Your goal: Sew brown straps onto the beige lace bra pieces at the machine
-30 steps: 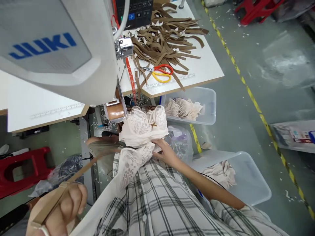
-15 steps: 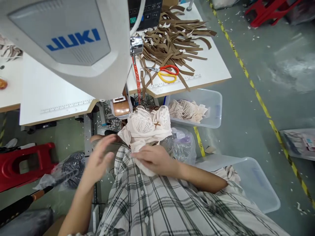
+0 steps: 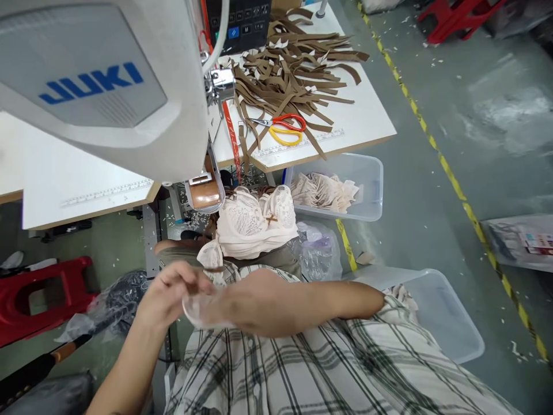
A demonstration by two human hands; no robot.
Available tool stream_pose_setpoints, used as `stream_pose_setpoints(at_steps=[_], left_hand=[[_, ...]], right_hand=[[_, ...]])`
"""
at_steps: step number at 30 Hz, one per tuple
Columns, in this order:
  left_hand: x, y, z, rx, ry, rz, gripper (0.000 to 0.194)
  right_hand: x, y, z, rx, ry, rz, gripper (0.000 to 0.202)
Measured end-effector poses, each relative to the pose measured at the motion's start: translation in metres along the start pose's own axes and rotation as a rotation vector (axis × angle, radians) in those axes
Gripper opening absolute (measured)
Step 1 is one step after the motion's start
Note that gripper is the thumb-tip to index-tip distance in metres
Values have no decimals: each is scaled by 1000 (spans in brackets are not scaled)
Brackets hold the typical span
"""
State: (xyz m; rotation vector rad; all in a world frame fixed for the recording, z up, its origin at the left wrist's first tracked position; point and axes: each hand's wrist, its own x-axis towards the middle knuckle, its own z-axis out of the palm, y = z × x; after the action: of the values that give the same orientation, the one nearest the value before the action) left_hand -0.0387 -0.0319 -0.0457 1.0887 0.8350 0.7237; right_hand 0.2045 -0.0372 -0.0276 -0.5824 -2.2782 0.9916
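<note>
A pale lace bra (image 3: pixel 257 225) with a small brown bow rests on the lap, below the brown sewing-machine arm end (image 3: pixel 204 194). Nearer my body, a loose white fabric part (image 3: pixel 196 305) stretches between my two hands. My left hand (image 3: pixel 175 288) has its fingers curled round the left edge of this fabric, close to a thin brown strip. My right hand (image 3: pixel 259 302) is blurred and lies across the fabric's right side; its fingertips are smeared, so its grip is unclear.
The JUKI machine head (image 3: pixel 99 86) fills the upper left. Brown straps (image 3: pixel 294 75) and red-yellow scissors (image 3: pixel 287 128) lie on the white table (image 3: pixel 367 115). Clear bins (image 3: pixel 375 190) stand at the right, one holding beige pieces (image 3: pixel 324 193). A red stool (image 3: pixel 64 288) is at the left.
My left hand, apart from the fabric before, now has its edge between curled fingers. My right hand has moved left and nearer my body with the fabric. The view has shifted slightly right.
</note>
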Motion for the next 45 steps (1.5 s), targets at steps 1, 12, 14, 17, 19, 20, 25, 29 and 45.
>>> stream_pose_setpoints(at_steps=[1, 12, 14, 17, 19, 20, 25, 29, 45], left_hand=[[3, -3, -1, -79, 181, 1, 17], [41, -35, -104, -176, 1059, 19, 22], [37, -35, -130, -173, 1133, 28, 16], [31, -34, -158, -121, 1270, 94, 22], [27, -33, -170, -83, 1343, 141, 30], [25, -32, -175, -73, 1365, 157, 33], [15, -27, -192, -128, 1367, 177, 37], [13, -22, -186, -244, 1261, 174, 23], [30, 15, -5, 1534, 199, 479, 26]], right_hand=[[-1, 7, 3, 49, 67, 85, 20], [-22, 69, 22, -117, -203, 532, 32], [-30, 74, 15, -71, -218, 531, 30], [-44, 81, -1, -46, -232, 501, 29], [-55, 85, -13, -45, -237, 485, 29], [-60, 87, -19, -32, -238, 483, 29], [-83, 93, -36, 106, -161, 589, 32], [-89, 92, -20, 106, 348, 886, 31], [39, 86, 15, 845, -5, 706, 70]])
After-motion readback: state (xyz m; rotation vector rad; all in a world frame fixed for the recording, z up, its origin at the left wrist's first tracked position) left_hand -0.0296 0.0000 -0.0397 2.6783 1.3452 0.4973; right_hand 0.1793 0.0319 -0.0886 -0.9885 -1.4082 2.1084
